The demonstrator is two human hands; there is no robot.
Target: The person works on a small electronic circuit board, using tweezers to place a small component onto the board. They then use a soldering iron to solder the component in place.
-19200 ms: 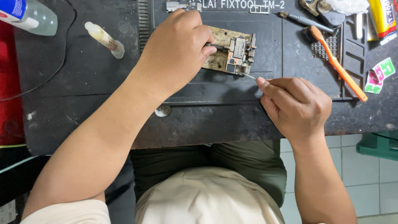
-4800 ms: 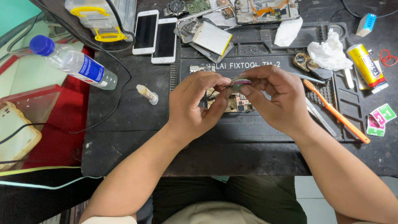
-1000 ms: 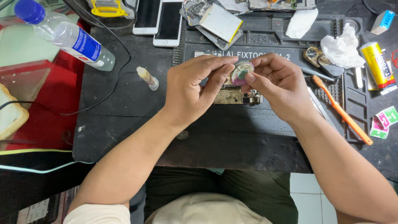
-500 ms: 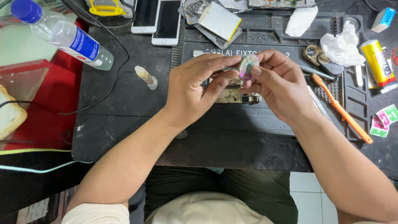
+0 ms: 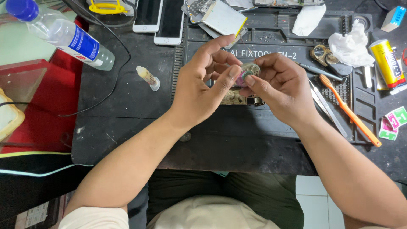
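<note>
Head view of a phone-repair bench. The left hand (image 5: 203,85) and the right hand (image 5: 282,87) meet above the dark work mat (image 5: 254,127), both closed in a pinch on a small round spool (image 5: 247,70), grey-green with a pink edge, which is raised clear of the tabletop (image 5: 118,123). The left thumb presses the spool's near side and the right fingers (image 5: 271,63) curl over its far side, so that each hand steadies the spool against the other; a fine thread-like strand appears to rise from it toward the upper left, though it is too thin to identify. Directly beneath the hands lies a small circuit board (image 5: 237,98), partly hidden, kept close below the work, probably so the spool's material can reach it. To the right, within reach of the right hand, lie tweezers (image 5: 326,111), an orange toothbrush (image 5: 349,110), a screwdriver (image 5: 318,71), a crumpled tissue (image 5: 347,44) and a yellow glue tube (image 5: 386,63). To the left lie a small vial (image 5: 148,77) and a water bottle (image 5: 63,34) on its side; two phones (image 5: 159,17) rest face-up at the far edge.
</note>
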